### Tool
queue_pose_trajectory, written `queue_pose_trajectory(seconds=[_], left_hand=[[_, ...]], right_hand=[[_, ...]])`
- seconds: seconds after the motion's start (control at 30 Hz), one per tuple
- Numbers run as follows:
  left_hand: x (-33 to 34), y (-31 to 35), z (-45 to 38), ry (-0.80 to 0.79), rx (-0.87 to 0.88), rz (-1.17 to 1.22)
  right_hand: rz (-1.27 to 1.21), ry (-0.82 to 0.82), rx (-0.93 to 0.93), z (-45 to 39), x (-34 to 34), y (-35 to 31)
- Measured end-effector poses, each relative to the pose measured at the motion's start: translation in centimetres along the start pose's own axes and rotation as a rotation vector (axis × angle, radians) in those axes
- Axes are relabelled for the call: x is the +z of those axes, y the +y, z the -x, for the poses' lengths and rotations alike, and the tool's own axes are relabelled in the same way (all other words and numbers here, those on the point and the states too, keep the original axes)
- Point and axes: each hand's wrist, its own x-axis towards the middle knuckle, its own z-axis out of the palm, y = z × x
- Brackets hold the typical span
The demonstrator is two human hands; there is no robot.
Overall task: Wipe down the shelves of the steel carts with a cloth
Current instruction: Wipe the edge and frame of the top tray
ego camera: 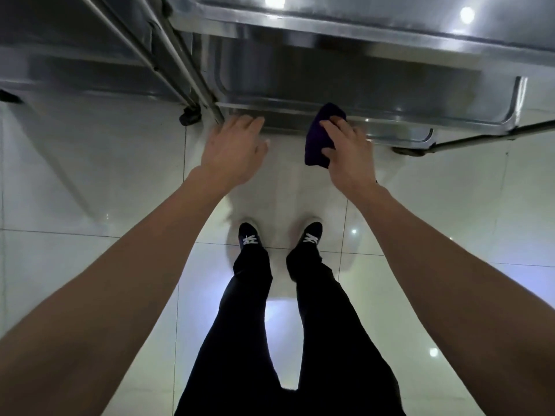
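A steel cart (360, 34) with stacked shelves fills the top of the head view. Its lower shelf rim (399, 124) runs just beyond my fingers. My right hand (348, 151) grips a dark purple cloth (318, 136) near the front edge of that lower shelf. My left hand (234, 148) is held out with fingers apart, holding nothing, by the cart's corner post (192, 73). Whether either hand touches the steel I cannot tell.
A second steel cart (75, 70) stands to the left, with a black caster (190, 115) on the floor. The floor (105, 181) is glossy white tile. My legs in black trousers and dark shoes (249, 235) stand close before the cart.
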Motion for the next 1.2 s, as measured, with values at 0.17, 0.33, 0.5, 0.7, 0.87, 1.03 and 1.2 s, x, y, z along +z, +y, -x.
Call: queue_pose_trajectory(seconds=[0.17,0.33,0.5,0.7,0.87,1.03,1.2], left_hand=[[3.7,-1.9,-3.6,0.003,-0.018,-0.033],[7.5,-2.6,-7.2,0.027,-0.026,-0.018],[9.4,-4.7,-11.1,0.097,-0.036,0.02],[12.5,-5.8,-13.4,0.2,-0.033,-0.078],[14.5,-6.7,-14.4,0.464,-0.056,0.001],[16.1,-7.3,-15.4,0.663,0.034,0.012],[17.6,-8.1,-16.2,0.8,0.099,-0.009]], right_hand=[[-0.022,-0.041,0.01,-3.9,3.9,1.3],[-0.061,-0.041,-0.029,-10.2,6.8,1.7],[-0.088,0.117,-0.134,-15.5,8.1,2.3],[-0.193,0.228,-0.2,-21.4,10.0,1.5],[-0.015,0.207,-0.226,-23.0,12.9,0.7],[-0.015,0.294,-0.247,-23.3,14.0,1.4],[-0.018,0.291,-0.269,-24.4,14.1,1.7]])
